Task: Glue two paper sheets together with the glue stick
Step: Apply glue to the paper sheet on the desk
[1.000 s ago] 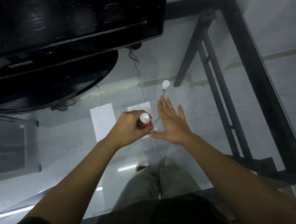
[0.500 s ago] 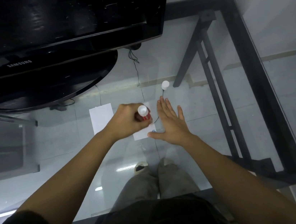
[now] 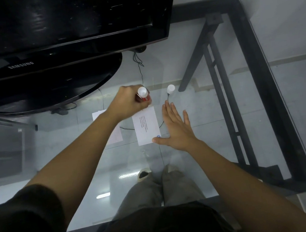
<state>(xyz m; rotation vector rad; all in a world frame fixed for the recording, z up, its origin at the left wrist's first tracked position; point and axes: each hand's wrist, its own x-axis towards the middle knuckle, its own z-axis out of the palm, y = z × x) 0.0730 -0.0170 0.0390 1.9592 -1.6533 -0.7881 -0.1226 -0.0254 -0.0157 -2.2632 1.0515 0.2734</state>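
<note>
My left hand (image 3: 127, 102) is closed around the red glue stick (image 3: 143, 94), whose white end points up; the fist sits at the far edge of a small white paper sheet (image 3: 147, 128) with printed lines. My right hand (image 3: 177, 130) lies flat with fingers spread just right of that sheet, its thumb tip pressing the sheet's near right corner. A second white sheet (image 3: 99, 116) lies to the left, mostly hidden under my left forearm. The glue stick's white cap (image 3: 170, 89) stands on the glass beyond my right fingers.
All of this rests on a glass tabletop (image 3: 210, 147) with a black metal frame (image 3: 260, 82) at the right. A black Samsung television (image 3: 59, 30) on its oval stand (image 3: 47, 90) fills the far left. Thin cables run under the glass. My legs and shoes show through the glass.
My left hand has slid the glue stick away from me, from the sheet's near part to its far edge, uncovering the printed sheet. My right hand has stayed pressed beside the sheet.
</note>
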